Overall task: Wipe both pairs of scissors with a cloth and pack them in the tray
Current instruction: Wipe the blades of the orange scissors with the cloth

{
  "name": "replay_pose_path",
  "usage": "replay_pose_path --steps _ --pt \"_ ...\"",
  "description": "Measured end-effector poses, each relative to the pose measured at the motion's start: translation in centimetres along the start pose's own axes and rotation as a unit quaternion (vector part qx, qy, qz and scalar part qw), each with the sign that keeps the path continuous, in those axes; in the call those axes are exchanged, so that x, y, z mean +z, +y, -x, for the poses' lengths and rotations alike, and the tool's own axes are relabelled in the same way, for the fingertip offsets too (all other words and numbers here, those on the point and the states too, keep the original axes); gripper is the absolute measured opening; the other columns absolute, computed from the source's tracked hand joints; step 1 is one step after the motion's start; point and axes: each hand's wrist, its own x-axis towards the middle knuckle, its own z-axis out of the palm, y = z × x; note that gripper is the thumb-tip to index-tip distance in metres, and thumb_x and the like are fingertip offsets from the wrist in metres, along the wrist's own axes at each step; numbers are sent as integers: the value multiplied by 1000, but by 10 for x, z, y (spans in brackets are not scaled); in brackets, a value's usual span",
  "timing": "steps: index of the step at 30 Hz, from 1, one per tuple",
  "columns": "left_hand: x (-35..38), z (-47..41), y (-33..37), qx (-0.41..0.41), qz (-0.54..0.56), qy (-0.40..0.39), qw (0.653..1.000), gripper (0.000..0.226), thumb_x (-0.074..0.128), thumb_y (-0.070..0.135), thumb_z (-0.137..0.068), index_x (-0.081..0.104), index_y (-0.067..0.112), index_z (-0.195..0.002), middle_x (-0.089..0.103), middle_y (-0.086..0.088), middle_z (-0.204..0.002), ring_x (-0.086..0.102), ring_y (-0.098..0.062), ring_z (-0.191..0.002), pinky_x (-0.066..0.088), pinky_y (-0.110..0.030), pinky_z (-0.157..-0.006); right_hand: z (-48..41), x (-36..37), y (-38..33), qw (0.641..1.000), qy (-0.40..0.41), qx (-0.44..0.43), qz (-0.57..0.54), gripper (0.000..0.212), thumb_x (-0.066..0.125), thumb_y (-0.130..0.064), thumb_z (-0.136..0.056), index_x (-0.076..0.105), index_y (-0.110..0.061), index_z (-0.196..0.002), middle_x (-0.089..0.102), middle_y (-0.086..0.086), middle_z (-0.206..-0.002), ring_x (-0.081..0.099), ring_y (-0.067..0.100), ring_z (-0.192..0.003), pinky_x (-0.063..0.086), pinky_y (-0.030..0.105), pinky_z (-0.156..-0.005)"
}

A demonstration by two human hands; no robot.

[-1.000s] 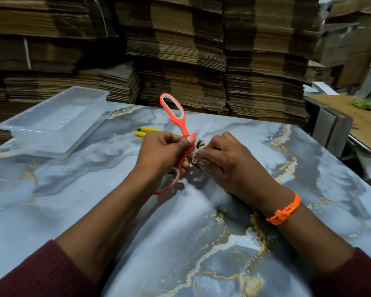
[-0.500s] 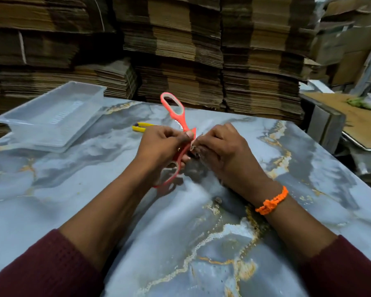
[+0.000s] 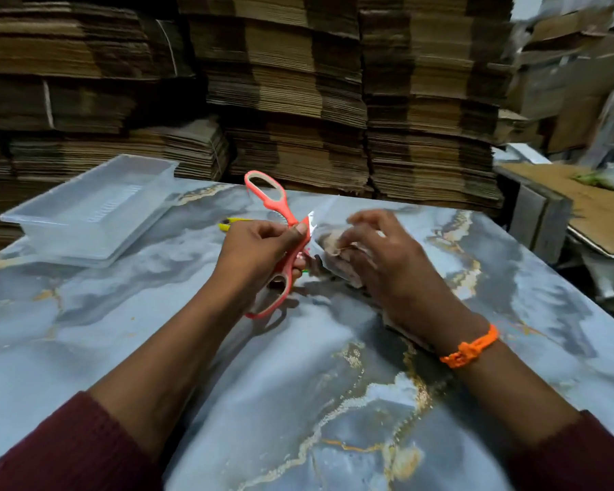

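My left hand (image 3: 259, 248) grips the orange scissors (image 3: 275, 202) near the pivot, one handle loop pointing up and away, the other down toward me. A bit of shiny blade shows just right of my thumb. My right hand (image 3: 380, 264) holds a small crumpled pale cloth (image 3: 335, 241) in its fingertips, blurred and a little apart from the blade. The yellow handles of the second scissors (image 3: 229, 223) peek out behind my left hand on the table. The clear plastic tray (image 3: 86, 210) stands at the far left of the marble table, nothing visible inside.
Tall stacks of flattened cardboard (image 3: 298, 101) rise right behind the table's far edge. A cardboard-topped bench (image 3: 564, 207) stands beyond the right edge. The marble table (image 3: 298, 402) stretches bare toward me between my forearms.
My right hand with the cloth has come off the blade and moved right, fingers spreading. The orange scissors stay in my left hand, tilted slightly.
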Motion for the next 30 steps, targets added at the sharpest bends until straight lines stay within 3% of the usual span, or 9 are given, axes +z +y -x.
replay_pose_path --steps 1,3,6,9,13,18,24,30 --pt "4 2 0 4 -12 -11 1000 23 74 18 -93 74 -5 -92 68 -16 -64 62 -20 -51 55 -27 -51 -1 4 -4 1000 -15 3 0 21 66 -21 -94 67 -14 -113 59 7 -125 64 20 -100 57 31 -84" --pt "10 6 -1 12 -30 -25 999 20 71 14 -94 74 -5 -91 67 -13 -62 61 -14 -46 53 -23 -46 -3 7 -3 1000 -13 -22 13 20 67 -18 -94 70 -17 -114 67 8 -110 69 29 -86 60 45 -69" --pt "15 8 -4 21 -45 -26 998 21 70 16 -95 73 -2 -84 65 -15 -62 60 -16 -47 53 -27 -48 -3 8 1 998 2 -54 20 21 69 -21 -90 78 -15 -108 69 10 -91 69 29 -72 57 39 -58" --pt "15 8 -4 36 -64 -18 997 24 72 19 -94 74 -2 -84 66 -14 -63 59 -18 -48 51 -27 -48 -3 15 -1 999 18 -47 19 18 71 -21 -90 79 -13 -104 68 11 -88 69 29 -71 57 40 -58" --pt "15 10 -7 3 3 8 1000 25 74 14 -93 69 -10 -88 62 -22 -66 55 -21 -46 49 -26 -46 3 25 -9 1000 21 -19 0 14 70 -19 -93 78 -12 -102 64 10 -82 63 27 -66 54 40 -56" --pt "24 12 -5 32 21 20 999 20 74 17 -93 72 1 -80 66 -9 -60 59 -18 -47 51 -26 -48 -9 20 -12 978 150 124 -73 6 78 -18 -87 80 -14 -90 72 2 -83 68 15 -76 55 37 -72" --pt "25 16 -10 46 22 38 998 21 74 17 -93 73 4 -77 67 -12 -64 59 -18 -48 52 -29 -51 -1 24 -26 996 84 14 -3 8 72 -9 -93 75 -4 -98 57 9 -79 57 21 -63 47 32 -57" --pt "29 19 -5 66 29 49 996 18 75 20 -93 75 4 -83 69 -9 -62 60 -16 -47 51 -26 -47 -15 26 -24 984 149 91 -36 8 70 -9 -92 77 -8 -92 59 8 -78 58 19 -69 47 36 -64"
